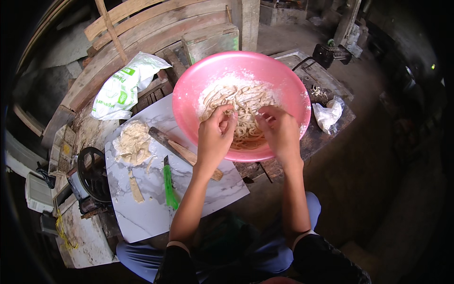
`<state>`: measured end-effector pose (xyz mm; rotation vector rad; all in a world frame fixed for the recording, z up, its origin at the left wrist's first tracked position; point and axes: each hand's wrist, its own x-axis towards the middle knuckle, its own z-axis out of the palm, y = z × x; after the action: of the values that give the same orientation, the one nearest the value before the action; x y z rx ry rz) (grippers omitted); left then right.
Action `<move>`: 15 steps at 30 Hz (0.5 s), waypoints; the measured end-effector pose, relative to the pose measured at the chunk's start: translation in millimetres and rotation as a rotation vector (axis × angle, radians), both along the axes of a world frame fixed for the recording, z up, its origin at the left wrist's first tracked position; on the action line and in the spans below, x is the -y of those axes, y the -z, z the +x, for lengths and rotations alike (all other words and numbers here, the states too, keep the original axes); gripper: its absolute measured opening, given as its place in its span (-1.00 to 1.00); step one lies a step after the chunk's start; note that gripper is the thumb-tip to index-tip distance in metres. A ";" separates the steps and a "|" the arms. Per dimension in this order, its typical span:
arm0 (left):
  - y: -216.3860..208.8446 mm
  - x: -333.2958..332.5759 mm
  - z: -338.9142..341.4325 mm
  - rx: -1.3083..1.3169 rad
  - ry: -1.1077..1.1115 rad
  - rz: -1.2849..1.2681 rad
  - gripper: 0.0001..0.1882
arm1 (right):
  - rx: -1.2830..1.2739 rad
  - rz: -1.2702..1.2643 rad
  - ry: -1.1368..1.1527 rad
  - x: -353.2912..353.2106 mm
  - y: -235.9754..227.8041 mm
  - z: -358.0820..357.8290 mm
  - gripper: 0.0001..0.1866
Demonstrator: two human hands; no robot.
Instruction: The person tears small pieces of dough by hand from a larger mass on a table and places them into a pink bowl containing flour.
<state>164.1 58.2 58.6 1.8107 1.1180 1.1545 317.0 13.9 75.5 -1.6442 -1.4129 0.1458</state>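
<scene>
A pink basin holds flour-dusted noodles beneath both hands.

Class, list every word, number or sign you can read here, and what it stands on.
White plastic bag: green printed lettering; wording withheld, since I don't copy packaging text.
Pink basin, marbled board: no writing I can make out.
Elsewhere: nothing legible.

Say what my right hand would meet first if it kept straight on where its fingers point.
Your right hand would most likely meet the flour-dusted dough strands in the pink basin; whether it already touches them is hard to tell from above.
</scene>
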 end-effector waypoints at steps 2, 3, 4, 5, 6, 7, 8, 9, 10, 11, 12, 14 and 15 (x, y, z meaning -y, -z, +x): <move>1.4 0.7 2.2 -0.001 0.028 -0.022 -0.73 | -0.021 -0.070 -0.143 1.0 0.9 -9.3 -0.82; 0.2 2.6 2.0 -0.007 0.029 0.015 -0.71 | 0.007 -0.083 -0.189 -1.2 4.9 -12.8 -0.81; -0.9 4.6 1.8 -0.013 0.029 0.052 -0.69 | 0.004 -0.081 -0.189 -1.1 5.5 -15.6 -0.81; -1.9 7.4 2.1 -0.015 0.029 0.052 -0.69 | 0.004 -0.083 -0.214 -0.8 5.3 -18.3 -0.80; -3.7 10.5 1.3 -0.061 0.000 0.095 -0.65 | 0.003 -0.082 -0.241 -0.9 4.6 -20.6 -0.80; -5.0 13.0 0.3 -0.106 -0.029 0.138 -0.60 | -0.002 -0.077 -0.243 -0.8 3.6 -21.4 -0.80; -5.9 14.6 -1.3 -0.111 -0.031 0.141 -0.60 | 0.004 -0.081 -0.241 -0.6 2.1 -21.9 -0.80; -5.5 15.8 -2.2 -0.089 -0.031 0.173 -0.57 | 0.014 -0.089 -0.235 -0.1 1.2 -21.6 -0.79; -5.7 16.9 -3.2 -0.067 -0.032 0.206 -0.54 | 0.014 -0.088 -0.235 -0.2 0.3 -21.2 -0.79; -8.3 18.8 -4.6 -0.068 -0.035 0.207 -0.54 | 0.005 -0.083 -0.237 -0.7 -0.8 -20.9 -0.80; -12.4 22.1 -7.3 -0.076 -0.040 0.147 -0.56 | -0.007 -0.080 -0.243 -0.7 -1.7 -21.5 -0.80; -16.3 26.7 -13.2 -0.086 -0.058 0.087 -0.57 | -0.025 -0.056 -0.269 1.2 -7.8 -24.5 -0.81; -14.9 28.3 -18.3 -0.063 -0.055 0.172 -0.60 | -0.045 -0.038 -0.294 1.1 -9.5 -28.3 -0.81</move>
<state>145.8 30.0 73.5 1.9695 1.1409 1.2674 288.7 12.9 85.0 -1.4463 -1.6199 0.3776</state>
